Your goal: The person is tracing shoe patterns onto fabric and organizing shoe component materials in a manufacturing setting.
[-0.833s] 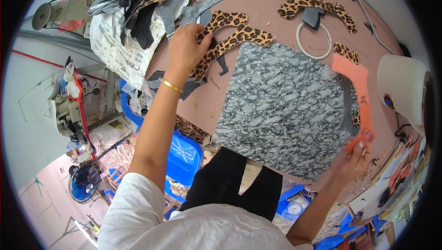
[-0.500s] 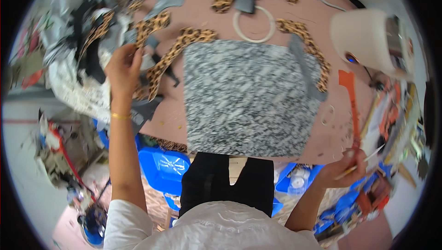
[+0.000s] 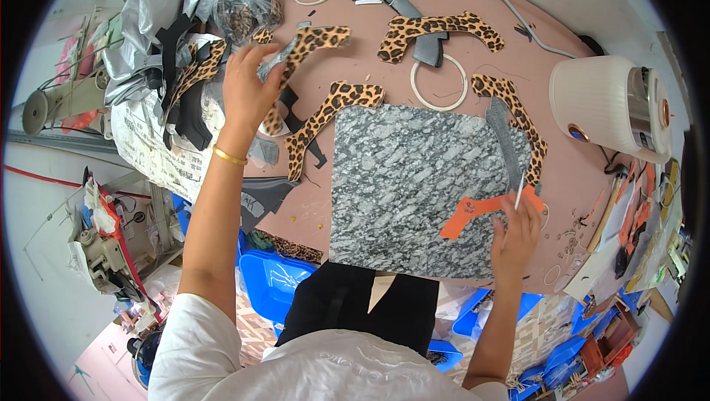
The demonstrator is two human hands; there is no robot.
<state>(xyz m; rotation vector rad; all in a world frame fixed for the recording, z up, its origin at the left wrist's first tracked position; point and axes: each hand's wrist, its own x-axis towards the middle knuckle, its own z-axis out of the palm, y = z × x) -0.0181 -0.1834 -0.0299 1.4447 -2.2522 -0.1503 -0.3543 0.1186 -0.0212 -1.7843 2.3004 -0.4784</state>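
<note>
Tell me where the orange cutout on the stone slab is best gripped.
Probably at the free lower-left end of the orange cutout. It lies flat on the stone slab with its right end under the right hand, so come from the left, sliding a fingertip under the thin edge.

Partly hidden items on your worktable
At ten o'clock, your left hand [image 3: 248, 90] covers part of a leopard-print piece [image 3: 303, 50]; the tool in your right hand [image 3: 515, 232] is too thin to identify.

A leopard-print piece [image 3: 307, 50], curved and narrow, is held lifted in the upper left of the frame. An orange cutout [image 3: 481, 212] lies flat on the grey speckled slab [image 3: 414, 194] at centre right, beside a thin white tool [image 3: 520, 191].
</note>
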